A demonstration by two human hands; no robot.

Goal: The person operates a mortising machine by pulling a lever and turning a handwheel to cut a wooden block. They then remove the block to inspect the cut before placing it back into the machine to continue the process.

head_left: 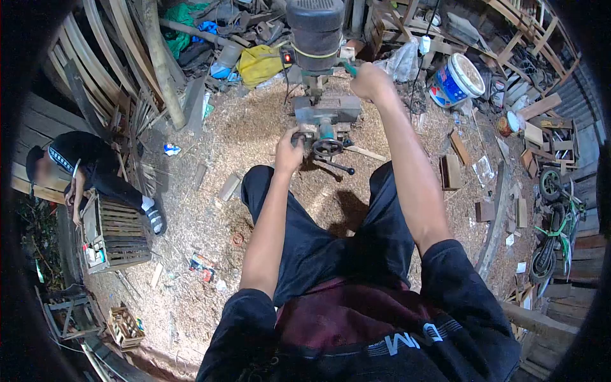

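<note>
An upright drilling machine (315, 32) with a dark motor housing stands in front of me, a small red light glowing on its switch box. My right hand (373, 83) is closed around a lever with a green grip (349, 67) on the machine's right side. Lower down, my left hand (290, 151) has its fingers wrapped round a dark handwheel (297, 138) at the left of the work table, mostly covered by the hand. Beside it are the machine's vise (327, 108), a front handwheel (327, 148) and a black-knobbed clamp lever (337, 168). The drilling point is hard to make out.
Wood shavings (223, 127) cover the floor. At the left a person (95, 165) sits bent over beside a slatted crate (121, 232). A white-and-blue bucket (457, 81), wood blocks (450, 172) and a small green motorbike (560, 229) are on the right. A yellow sack (261, 65) lies behind.
</note>
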